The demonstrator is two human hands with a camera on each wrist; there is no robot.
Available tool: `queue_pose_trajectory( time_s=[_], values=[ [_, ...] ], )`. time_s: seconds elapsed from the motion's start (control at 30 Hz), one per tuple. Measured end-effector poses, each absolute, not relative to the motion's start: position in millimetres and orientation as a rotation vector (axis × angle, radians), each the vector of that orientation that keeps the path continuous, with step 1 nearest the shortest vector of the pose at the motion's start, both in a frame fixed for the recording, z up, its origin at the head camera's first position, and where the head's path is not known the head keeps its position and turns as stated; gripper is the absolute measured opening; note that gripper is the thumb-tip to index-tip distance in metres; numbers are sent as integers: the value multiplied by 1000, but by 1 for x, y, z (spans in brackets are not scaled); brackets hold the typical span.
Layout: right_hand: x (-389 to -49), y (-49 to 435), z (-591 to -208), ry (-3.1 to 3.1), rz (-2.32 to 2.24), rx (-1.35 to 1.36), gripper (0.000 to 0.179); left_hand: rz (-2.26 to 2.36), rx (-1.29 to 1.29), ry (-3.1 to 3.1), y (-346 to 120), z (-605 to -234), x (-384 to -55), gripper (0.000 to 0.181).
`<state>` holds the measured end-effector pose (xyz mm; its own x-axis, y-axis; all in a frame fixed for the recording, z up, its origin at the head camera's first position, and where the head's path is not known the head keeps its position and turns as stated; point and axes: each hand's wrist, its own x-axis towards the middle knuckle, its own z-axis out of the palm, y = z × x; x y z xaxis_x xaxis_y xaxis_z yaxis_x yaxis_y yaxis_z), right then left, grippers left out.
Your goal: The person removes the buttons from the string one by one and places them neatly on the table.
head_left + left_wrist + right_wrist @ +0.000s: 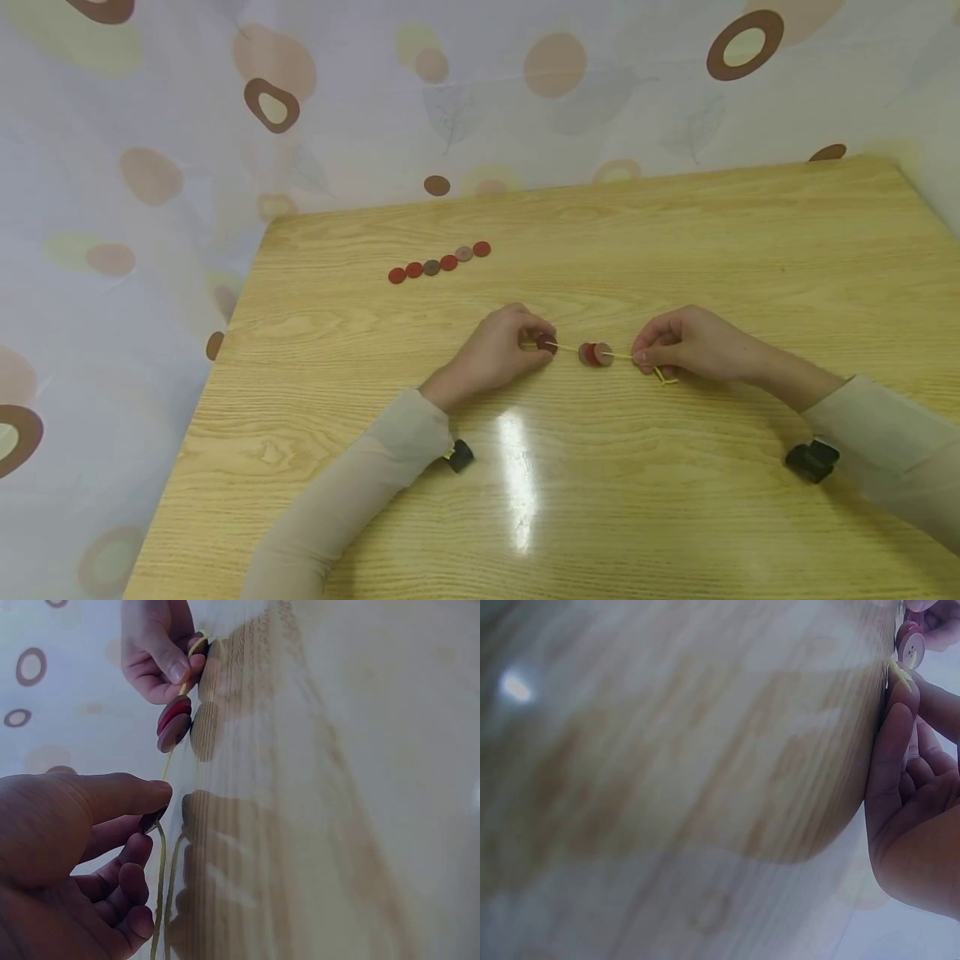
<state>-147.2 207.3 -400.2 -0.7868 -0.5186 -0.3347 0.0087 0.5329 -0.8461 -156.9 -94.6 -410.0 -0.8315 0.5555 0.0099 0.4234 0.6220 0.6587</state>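
In the head view, my left hand (497, 348) pinches a dark red button (547, 343) between thumb and fingers. A yellow string (567, 347) runs through that button and on to the right. Midway between the hands, a few threaded buttons (595, 354), red and brownish, sit pressed together on the string. My right hand (693, 343) pinches the string just beyond them, and a short knotted tail (664, 378) hangs below its fingers. From the left wrist, more yellow string (160, 889) trails down past the left fingers. A button's face with small holes (911, 651) shows in the right wrist view.
Farther back on the wooden table (337, 350) lies a slanted row of several loose buttons, among them a red button (397, 275) and a grey button (431, 267). A patterned curtain (495, 92) hangs behind the table. Each sleeve has a small black camera (459, 456) at the wrist.
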Motion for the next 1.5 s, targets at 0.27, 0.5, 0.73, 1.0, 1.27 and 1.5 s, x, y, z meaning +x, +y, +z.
queue_pose_trajectory(
  time_s=[0.27,0.5,0.73,1.0,1.27,1.5],
  values=[
    [-147,207,-400,2205,-1230,-417,13,1000,791,2652,-97,-411,-157,17],
    [-147,207,-400,2202,-1234,-403,13,1004,780,2647,-98,-410,-157,17],
    [-147,207,-400,2194,-1244,-393,13,1003,762,2640,-99,-409,-157,17],
    [-147,206,-400,2202,-1237,-394,13,988,750,2650,-101,-408,-157,18],
    [-147,207,-401,2200,-1240,-391,13,983,748,2646,-103,-407,-157,17],
    [-147,206,-400,2200,-1245,-389,13,989,752,2652,-105,-405,-158,17]
  ],
)
